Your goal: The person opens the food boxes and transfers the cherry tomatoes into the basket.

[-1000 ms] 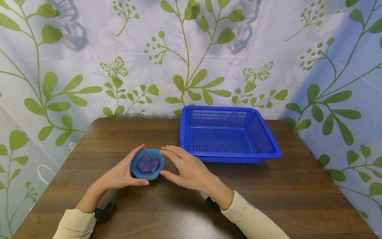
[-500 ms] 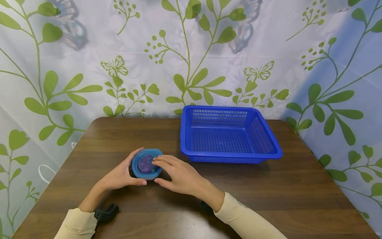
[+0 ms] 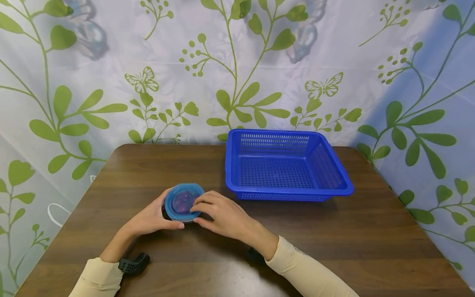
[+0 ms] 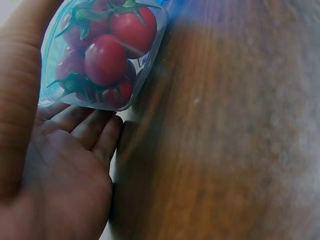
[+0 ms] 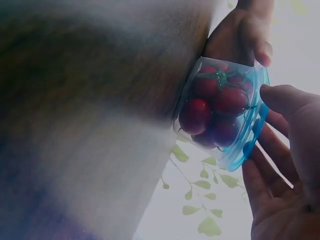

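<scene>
A small clear container [image 5: 182,112] with a blue lid [image 3: 177,194] stands on the wooden table. Through its wall in the wrist views show several red cherry tomatoes [image 4: 105,60] with green stems. My left hand [image 3: 151,215] holds the container from the left, thumb at the near side and fingers round the far side. From the right, my right hand [image 3: 227,216] pinches the lid's edge, its fingertips over the top and its thumb at the rim. In the right wrist view, the lid sits along the container's upper edge, partly covered by those fingers.
A blue plastic basket [image 3: 289,192] with slotted walls stands at the back of the table [image 3: 326,243], right of the hands. Behind the table hangs a leaf-patterned cloth [image 3: 167,53]. Each wrist wears a dark band; the left one [image 3: 134,263] shows best.
The right hand's fingers have moved from the container's right side onto the lid, then curled at its edge. The left hand and container stay nearly in place.
</scene>
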